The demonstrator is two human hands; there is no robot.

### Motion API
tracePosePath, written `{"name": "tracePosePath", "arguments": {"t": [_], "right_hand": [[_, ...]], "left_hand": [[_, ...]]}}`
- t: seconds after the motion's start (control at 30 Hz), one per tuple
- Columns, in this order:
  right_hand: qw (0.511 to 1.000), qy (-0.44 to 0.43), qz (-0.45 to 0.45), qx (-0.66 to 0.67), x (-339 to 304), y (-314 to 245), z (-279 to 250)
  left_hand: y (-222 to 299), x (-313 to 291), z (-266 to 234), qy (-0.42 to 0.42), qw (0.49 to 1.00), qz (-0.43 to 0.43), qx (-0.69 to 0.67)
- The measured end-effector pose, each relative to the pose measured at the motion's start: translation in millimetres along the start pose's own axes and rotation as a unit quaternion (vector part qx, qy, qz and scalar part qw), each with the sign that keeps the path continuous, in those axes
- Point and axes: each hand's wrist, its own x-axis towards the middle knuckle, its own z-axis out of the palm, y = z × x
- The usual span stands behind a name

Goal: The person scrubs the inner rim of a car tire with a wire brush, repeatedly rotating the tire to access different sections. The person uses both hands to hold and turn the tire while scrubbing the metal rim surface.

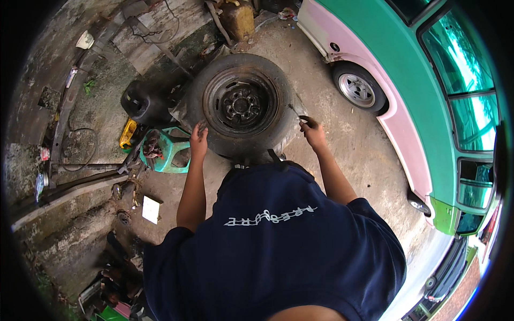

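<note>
In front of me lies a wheel, its black tyre [267, 69] around a dark, rusty steel rim [242, 104], outer face up. My left hand [199, 136] is at the tyre's near left side, its fingers stretched out along the sidewall and gripping nothing that I can see. On the right, my right hand [312, 132] is closed on a thin tool [295, 113] with a small dark tip, like a small brush; its exact kind is too small to tell. That tip is close to the tyre's right edge. Dark grime marks the right fingers.
A green plastic stool [170, 150] with dark rags stands left of the wheel, beside a black container [140, 101] and a yellow object [128, 132]. A yellowish jerrycan [237, 21] is at the back. A green and pink van [375, 64] is parked on the right. A white square [151, 209] lies on the ground.
</note>
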Motion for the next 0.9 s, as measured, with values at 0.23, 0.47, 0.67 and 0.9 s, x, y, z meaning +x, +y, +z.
{"name": "tracePosePath", "arguments": {"t": [0.23, 0.47, 0.67, 0.9], "right_hand": [[0.995, -0.096, -0.011, -0.001, 36, 7, -25], [0.989, -0.129, -0.056, -0.036, 61, 22, -15], [0.990, -0.137, -0.038, 0.010, 53, 31, 10], [0.997, -0.050, 0.012, 0.062, 36, 27, 39]], "left_hand": [[30, -29, 29, 0.055, 0.998, -0.019, 0.038], [40, -56, 33, 0.079, 0.994, -0.039, 0.069], [29, -58, 10, 0.055, 0.996, -0.054, 0.050], [10, -10, -10, 0.000, 0.999, -0.038, -0.001]]}}
